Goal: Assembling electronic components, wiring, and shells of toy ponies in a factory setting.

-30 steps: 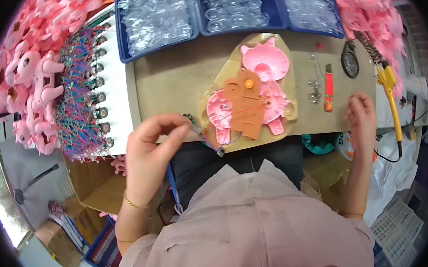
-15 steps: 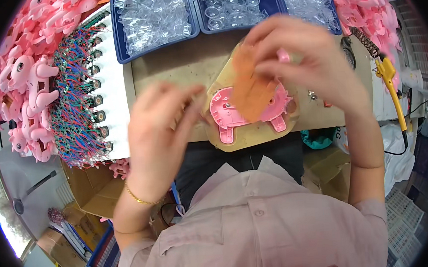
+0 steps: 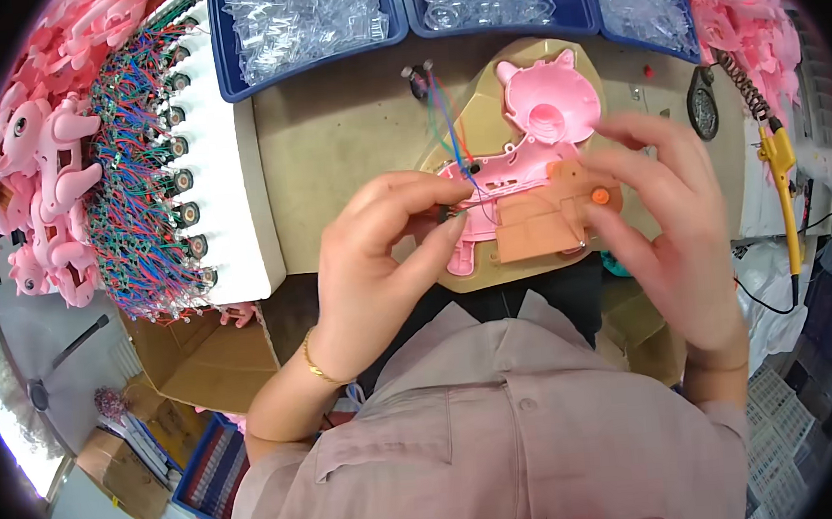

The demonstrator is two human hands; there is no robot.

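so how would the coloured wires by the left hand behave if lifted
The coloured wires look likely to flop, being thin and loosely curved. The dark round part at their far end would probably dangle or swing, as it looks bulkier. They might snag on the pink shell, since they cross its edge.

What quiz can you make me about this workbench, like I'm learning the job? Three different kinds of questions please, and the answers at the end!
1. Pick one. Which of these is the right hand closest to?
A) the yellow-handled tool
B) the flat orange-brown piece
C) the cardboard box

2. True or false? The gold bracelet is on the right wrist.

3. Count them. How many blue trays of clear plastic parts are at the far side of the table?

Key:
1. B, the flat orange-brown piece.
2. False. The gold bracelet is on the left wrist.
3. Three.
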